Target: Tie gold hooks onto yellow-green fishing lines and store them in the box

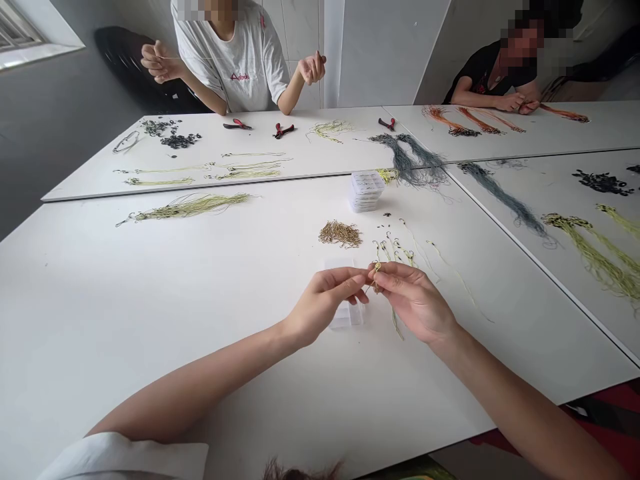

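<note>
Yellow-green line this thin is fiddly stuff: the left hand (323,301) and right hand (413,300) have their fingers pinched on a small knotted loop of it (376,269), held up over the white tabletop (150,333). Slick strands could slip from that pinch, or the loose tail could snag the little wire hooks (395,252) just beside it. Clear plastic box (346,315) sits right below.

Surface (150,347) centre: pile of hooks (341,234)
Behind pile, at far edge: stacked plastic boxes (367,191)
Right of pile: hook lines (400,257)
Before pile: plastic box (346,313)
</note>
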A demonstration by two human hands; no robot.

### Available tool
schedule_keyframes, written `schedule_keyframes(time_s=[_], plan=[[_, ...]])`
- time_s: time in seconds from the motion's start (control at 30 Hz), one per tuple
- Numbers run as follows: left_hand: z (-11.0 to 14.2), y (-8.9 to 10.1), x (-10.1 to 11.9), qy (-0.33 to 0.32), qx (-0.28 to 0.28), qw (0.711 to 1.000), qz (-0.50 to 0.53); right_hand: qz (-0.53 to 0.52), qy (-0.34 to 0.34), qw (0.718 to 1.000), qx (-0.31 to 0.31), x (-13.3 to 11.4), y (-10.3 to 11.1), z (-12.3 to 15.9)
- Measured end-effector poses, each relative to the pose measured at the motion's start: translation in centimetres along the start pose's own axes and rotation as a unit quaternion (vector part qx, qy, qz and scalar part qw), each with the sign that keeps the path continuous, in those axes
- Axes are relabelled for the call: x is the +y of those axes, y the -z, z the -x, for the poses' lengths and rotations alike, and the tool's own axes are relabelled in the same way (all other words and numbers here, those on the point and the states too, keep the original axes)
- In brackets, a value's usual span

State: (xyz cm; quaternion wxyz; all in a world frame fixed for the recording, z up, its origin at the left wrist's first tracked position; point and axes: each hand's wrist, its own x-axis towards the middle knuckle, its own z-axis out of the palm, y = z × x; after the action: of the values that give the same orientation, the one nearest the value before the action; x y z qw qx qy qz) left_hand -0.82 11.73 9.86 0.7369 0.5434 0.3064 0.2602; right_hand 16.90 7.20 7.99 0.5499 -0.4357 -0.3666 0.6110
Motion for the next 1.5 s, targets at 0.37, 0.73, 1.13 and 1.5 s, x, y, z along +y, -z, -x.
schedule_keyframes(time_s=[0.37,0.73,1.13,1.5], plan=[[0.1,-0.5,-1.3,0.057,-0.039,0.989,0.130,-0.060,-0.027,0.998,-0.026,0.5,-0.6,0.2],[0.5,-0.7,-1.3,-0.013,0.024,1.000,-0.003,-0.050,0.003,0.998,-0.031,0.5,-1.2,0.4],[0.4,0.7,0.9,-0.218,0.123,0.919,-0.304,0.042,0.031,0.999,0.015,0.2,-0.6,0.5],[0.0,1.6,1.5,-0.274,0.013,0.852,-0.446,0.100,0.019,0.994,-0.030,-0.1,-1.1,0.8]])
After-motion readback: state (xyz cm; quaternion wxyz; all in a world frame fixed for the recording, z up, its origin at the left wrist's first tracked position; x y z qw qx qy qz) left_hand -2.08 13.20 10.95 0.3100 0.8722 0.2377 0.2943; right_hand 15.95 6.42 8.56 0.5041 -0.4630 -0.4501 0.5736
